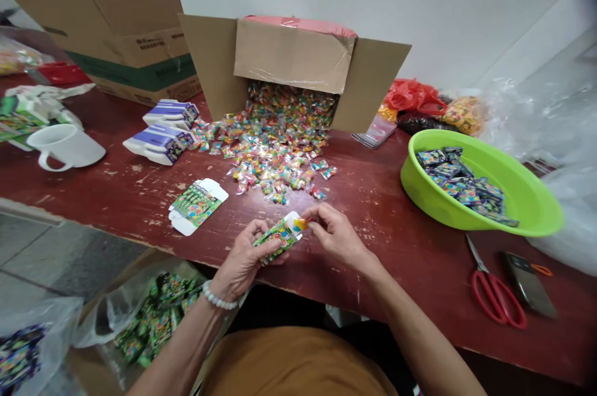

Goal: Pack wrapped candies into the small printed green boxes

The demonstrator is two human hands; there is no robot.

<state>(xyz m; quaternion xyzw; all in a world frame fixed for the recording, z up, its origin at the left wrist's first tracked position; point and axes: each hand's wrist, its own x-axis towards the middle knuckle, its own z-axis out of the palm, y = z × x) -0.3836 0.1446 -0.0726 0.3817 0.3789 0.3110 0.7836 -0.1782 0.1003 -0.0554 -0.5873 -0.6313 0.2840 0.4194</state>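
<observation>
My left hand [254,250] is closed around a small green printed carton [278,238], its open white flap end tilted toward the right. At that opening, my right hand [334,235] pinches a small clear packet of colourful candy [302,223]. The packet lies partly against the white flap. Left of my hands, a flattened green carton [198,204] rests on the table. Beyond them spreads a heap of wrapped candies [280,163], spilling out of a cardboard box [293,57] that lies on its side with its flaps spread.
A lime-green basin [536,203] with dark packets, red-handled scissors [499,299] and a phone [529,284] are at right. Purple-white cartons [161,141], a white mug [68,147] and a big box [125,35] stand at left. Below the table edge is a bag of green packs [158,315].
</observation>
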